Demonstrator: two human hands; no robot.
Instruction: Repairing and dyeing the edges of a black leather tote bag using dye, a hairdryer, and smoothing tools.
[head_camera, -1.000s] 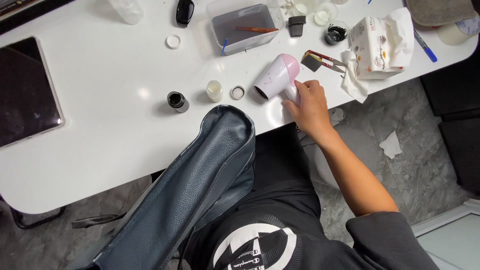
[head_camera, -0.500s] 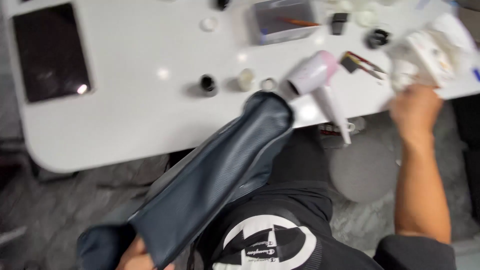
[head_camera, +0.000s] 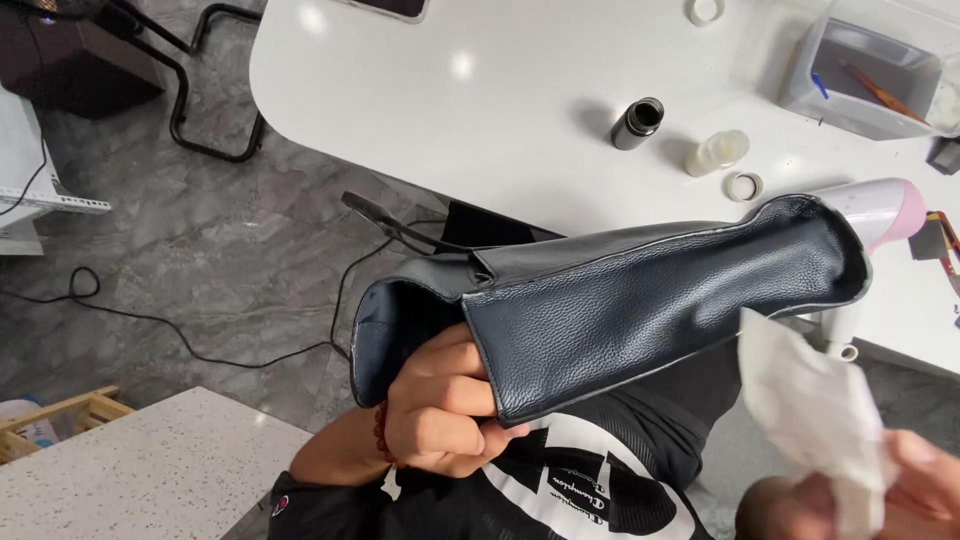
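A person's left hand (head_camera: 440, 410), closed in a firm fist, grips the near edge of a dark navy leather piece (head_camera: 640, 300), a folded, sleeve-like item with a pebbled grain, and holds it out level above the lap so its broad face is turned up toward the camera. At the lower right, the right hand (head_camera: 915, 490) is partly out of frame and blurred; its fingers appear pinched around a crumpled white tissue (head_camera: 815, 420), which hangs just beside the leather's right end, apparently ready for wiping the surface. The far end of the leather reaches over the edge of the white counter (head_camera: 500, 110), where supplies sit within easy reach: a pink hair dryer (head_camera: 880, 210) partly hidden behind the leather, a small dark open bottle (head_camera: 637, 123), a pale bottle (head_camera: 718, 152) lying beside it, a small round cap (head_camera: 744, 186), and a clear plastic bin (head_camera: 865, 80) at the far right. Black cables trail across the grey stone floor (head_camera: 200, 260) on the left.
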